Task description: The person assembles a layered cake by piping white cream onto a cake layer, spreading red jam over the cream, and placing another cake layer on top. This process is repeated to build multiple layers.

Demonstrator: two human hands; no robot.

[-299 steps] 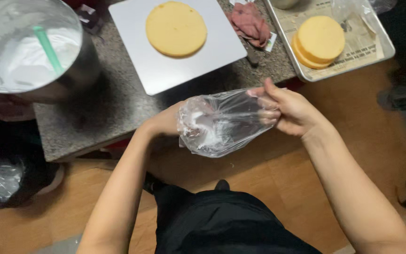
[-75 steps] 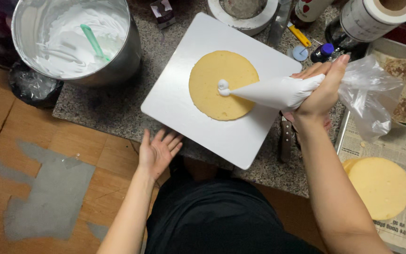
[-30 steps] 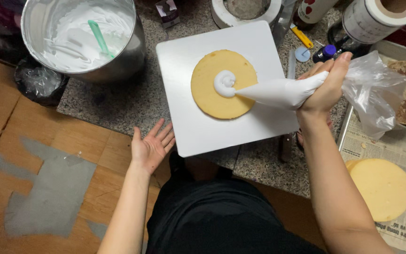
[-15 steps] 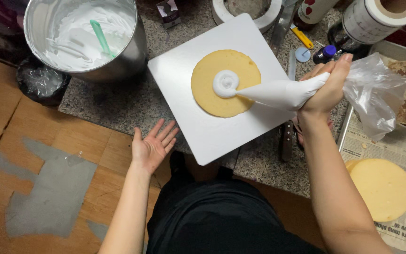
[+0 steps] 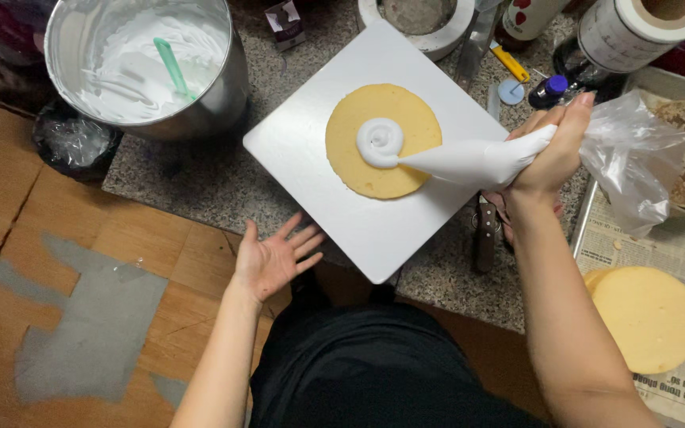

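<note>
The left hand [image 5: 273, 260] sits at lower centre-left of the frame, palm up and open, fingers spread and pointing toward the upper right, holding nothing. Its forearm runs down to the bottom edge. The right hand [image 5: 552, 147] is at upper right, fist closed in a tight grip, knuckles up, its thumb side toward the left. Its forearm slants down to the lower right corner.

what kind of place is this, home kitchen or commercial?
Likely a small kitchen or home bakery, hard to say which. A granite counter holds a metal bowl of whipped cream, the right hand squeezes a piping bag onto a sponge cake round, and more rounds sit on a newspaper-lined tray.
</note>
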